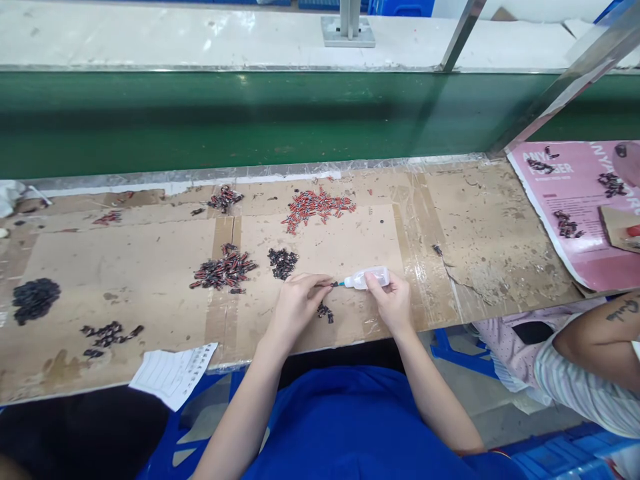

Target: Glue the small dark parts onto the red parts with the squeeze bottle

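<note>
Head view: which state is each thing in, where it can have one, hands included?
Bottle: sideways, pointing toward the small dark part
Left hand: pinching the small dark part
Right hand: gripping the bottle
Red pieces: loosely spread
Black pieces at far left: heaped
Cardboard: stained, taped
Lined paper: overhanging the near edge

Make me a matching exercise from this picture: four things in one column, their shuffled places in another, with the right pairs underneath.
1. Bottle
2. Small dark part
3. Paper sheet
4. Largest bright red cluster

A. Hanging over the near edge of the table
B. Lying beyond both hands
C. Held in the left hand
D. Held in the right hand

Pairs: 1-D, 2-C, 3-A, 4-B
</note>
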`<state>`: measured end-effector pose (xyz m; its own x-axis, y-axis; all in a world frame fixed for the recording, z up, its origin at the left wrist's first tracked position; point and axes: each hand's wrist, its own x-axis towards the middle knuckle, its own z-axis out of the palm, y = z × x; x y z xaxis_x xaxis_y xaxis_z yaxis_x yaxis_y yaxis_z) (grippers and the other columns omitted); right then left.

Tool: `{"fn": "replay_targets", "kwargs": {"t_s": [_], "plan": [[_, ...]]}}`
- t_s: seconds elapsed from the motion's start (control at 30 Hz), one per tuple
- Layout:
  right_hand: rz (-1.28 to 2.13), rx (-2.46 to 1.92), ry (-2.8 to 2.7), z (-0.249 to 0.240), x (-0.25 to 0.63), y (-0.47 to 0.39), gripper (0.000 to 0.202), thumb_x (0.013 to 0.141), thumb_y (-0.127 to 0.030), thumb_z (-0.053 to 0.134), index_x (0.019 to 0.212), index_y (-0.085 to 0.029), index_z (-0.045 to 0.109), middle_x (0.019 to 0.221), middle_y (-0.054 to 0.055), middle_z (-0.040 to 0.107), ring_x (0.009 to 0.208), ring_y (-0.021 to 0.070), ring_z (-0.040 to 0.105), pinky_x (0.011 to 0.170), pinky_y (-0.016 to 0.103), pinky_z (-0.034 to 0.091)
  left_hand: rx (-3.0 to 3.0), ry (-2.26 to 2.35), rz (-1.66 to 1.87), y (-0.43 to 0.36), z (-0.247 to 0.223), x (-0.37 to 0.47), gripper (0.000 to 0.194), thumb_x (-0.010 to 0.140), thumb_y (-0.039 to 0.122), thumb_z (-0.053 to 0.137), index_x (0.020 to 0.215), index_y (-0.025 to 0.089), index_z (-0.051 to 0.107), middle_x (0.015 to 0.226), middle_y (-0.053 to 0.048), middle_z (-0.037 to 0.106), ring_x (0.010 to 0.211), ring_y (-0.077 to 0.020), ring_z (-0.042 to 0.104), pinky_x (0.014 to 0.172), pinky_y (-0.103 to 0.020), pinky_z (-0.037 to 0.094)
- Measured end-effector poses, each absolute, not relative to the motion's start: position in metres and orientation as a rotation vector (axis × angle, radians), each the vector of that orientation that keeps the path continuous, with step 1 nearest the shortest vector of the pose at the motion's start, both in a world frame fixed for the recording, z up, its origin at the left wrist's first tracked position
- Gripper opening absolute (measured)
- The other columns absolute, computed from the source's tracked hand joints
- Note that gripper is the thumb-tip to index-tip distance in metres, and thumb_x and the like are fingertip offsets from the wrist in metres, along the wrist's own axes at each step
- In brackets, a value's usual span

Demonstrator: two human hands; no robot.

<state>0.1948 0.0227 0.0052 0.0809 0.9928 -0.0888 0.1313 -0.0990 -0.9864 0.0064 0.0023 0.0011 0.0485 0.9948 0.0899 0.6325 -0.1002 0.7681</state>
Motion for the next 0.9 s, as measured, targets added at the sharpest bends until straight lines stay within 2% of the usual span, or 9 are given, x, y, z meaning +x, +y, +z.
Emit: {"fn": "replay_targets", "kwargs": {"t_s": [0.2,0.9], "plan": [[1.107,-1.428,-1.198,0.0073,0.1945,0.0220,0.029,0.075,-0.043,0.064,0.060,-0.019,0.060,0.057,0.001,0.062,0.056,0.0158,0.058,0.055,0.028,0.049,1.736,1.641,0.901,0.0027,-0.0003,0.0068,0.007,0.080,0.024,0.066,0.085,0.022,0.071,0.086,-0.004,0.077,0.081,-0.0216,0.072,0.083,-0.038,0.055],[1.146,-1.402,-1.190,0.0015,0.1945,0.0207,0.028,0.077,-0.044,0.065,0.069,-0.017,0.066,0.067,0.004,0.069,0.064,0.0185,0.064,0.061,0.030,0.053,1.713,1.629,0.913,0.0041,-0.0014,0.0052,0.007,0.079,0.026,0.067,0.083,0.023,0.072,0.085,-0.005,0.077,0.081,-0.0220,0.072,0.083,-0.038,0.056]]}}
